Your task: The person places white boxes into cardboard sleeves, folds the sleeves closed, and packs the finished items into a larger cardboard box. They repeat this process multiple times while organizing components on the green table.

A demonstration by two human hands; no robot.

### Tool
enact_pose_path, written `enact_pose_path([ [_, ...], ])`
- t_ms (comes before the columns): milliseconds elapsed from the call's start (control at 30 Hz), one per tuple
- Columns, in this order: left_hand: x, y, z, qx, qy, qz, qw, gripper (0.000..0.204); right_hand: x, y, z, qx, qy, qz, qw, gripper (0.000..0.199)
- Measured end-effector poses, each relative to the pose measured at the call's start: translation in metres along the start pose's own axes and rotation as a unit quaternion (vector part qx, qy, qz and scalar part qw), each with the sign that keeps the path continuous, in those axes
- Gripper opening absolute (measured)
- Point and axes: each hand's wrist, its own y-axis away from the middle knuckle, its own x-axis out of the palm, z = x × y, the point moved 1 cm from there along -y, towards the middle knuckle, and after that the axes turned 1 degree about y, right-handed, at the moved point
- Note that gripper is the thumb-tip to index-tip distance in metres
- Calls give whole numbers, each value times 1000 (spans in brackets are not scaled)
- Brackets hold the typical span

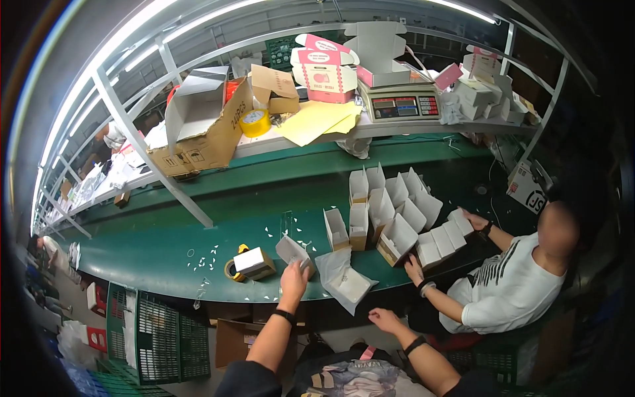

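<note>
My left hand [294, 283] grips the near side of a small open cardboard box [289, 251], white inside with its flap up; what lies inside I cannot make out. To its left a closed white-topped box [253, 262] rests beside a yellow and black tape dispenser [235, 264]. A clear plastic bag [346, 279] with a white flat item in it lies to the right, at the belt's near edge. Just past that edge hovers my right hand [385, 319], its fingers loosely bent and slightly apart, with nothing visible in them.
Several open boxes [380, 208] stand grouped on the green belt [159, 248]. At right a co-worker [509, 284] holds a row of white boxes [442, 243]. A shelf above carries a scale [402, 106], cartons and yellow tape [255, 123]. Green crates [169, 337] stand lower left.
</note>
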Motion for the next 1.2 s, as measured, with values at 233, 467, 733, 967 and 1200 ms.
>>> enact_pose_path([
  [233, -28, 99, 37, -43, 171, 70, 982, 17, -8, -144, 15, 2, -13, -169, 986, 37],
  [467, -34, 213, 139, -184, 176, 358, 898, 29, -3, -214, 74, 29, -308, 70, 948, 42],
  [733, 19, 148, 123, -37, 220, 318, 921, 20, 22, -259, -23, 103, -216, 8, 971, 43],
  [967, 33, 82, 79, 90, 254, 355, 895, 25, 18, -204, 6, 32, -198, -194, 960, 22],
  [1200, 49, 37, -9, 28, 332, 82, 939, 69, -13, -132, 90, 32, -319, -265, 909, 26],
])
